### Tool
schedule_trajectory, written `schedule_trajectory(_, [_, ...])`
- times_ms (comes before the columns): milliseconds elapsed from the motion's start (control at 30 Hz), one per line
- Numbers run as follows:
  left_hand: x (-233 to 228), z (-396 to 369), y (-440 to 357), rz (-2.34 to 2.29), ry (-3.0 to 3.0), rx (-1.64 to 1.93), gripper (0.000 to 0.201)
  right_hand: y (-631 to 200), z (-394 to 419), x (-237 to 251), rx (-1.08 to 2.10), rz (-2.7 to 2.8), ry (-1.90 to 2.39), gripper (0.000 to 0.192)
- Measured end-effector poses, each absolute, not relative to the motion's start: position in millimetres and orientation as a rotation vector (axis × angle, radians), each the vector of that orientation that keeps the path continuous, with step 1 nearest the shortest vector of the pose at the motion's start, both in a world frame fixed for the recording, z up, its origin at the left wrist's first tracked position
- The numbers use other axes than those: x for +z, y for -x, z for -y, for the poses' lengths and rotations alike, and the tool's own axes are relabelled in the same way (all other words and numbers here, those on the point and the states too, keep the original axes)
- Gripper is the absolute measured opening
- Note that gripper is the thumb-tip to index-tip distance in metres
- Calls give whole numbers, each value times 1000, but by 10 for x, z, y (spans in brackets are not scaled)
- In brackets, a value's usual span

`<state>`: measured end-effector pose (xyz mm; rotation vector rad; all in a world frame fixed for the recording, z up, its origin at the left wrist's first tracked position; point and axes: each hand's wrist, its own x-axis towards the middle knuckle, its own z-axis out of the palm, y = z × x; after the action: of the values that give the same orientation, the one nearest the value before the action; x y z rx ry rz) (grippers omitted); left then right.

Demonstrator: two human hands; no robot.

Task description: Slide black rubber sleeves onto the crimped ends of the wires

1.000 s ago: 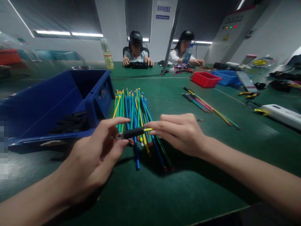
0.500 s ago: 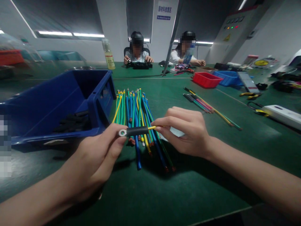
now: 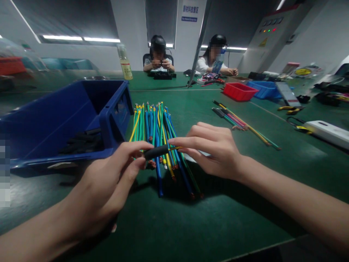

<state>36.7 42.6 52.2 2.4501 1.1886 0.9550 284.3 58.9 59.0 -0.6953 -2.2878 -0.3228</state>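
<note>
You're looking at a dim room lit from strip lights (image 3: 81, 38) far back on the ceiling; they glare white; your left hand (image 3: 109, 185) and right hand (image 3: 215, 149) throw soft dark shadows onto the green table (image 3: 218, 218) under the wire bundle (image 3: 158, 134); edges bend and stretch wide; the far left smears into blur.

Green matted workbench (image 3: 191, 225) carrying a big blue plastic bin (image 3: 54, 120), a bundle of blue, green and yellow wires (image 3: 156, 127) lying beside it, a red tray (image 3: 237, 91) sitting farther back
</note>
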Motion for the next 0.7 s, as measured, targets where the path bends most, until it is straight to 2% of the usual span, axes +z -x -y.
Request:
schedule_trajectory(300, [497,-469,-333,-1146,-2484,999,23,-2881,-588,572,-94,2412,759,33])
schedule_trajectory(567, [518,-468,-289,-1298,-2659,1052,22,-2882,-565,595,-87,2438,774,34])
schedule_trajectory(700, [556,-510,-239,-1195,-2819,993,24,-2900,-582,636,-117,2460,755,31])
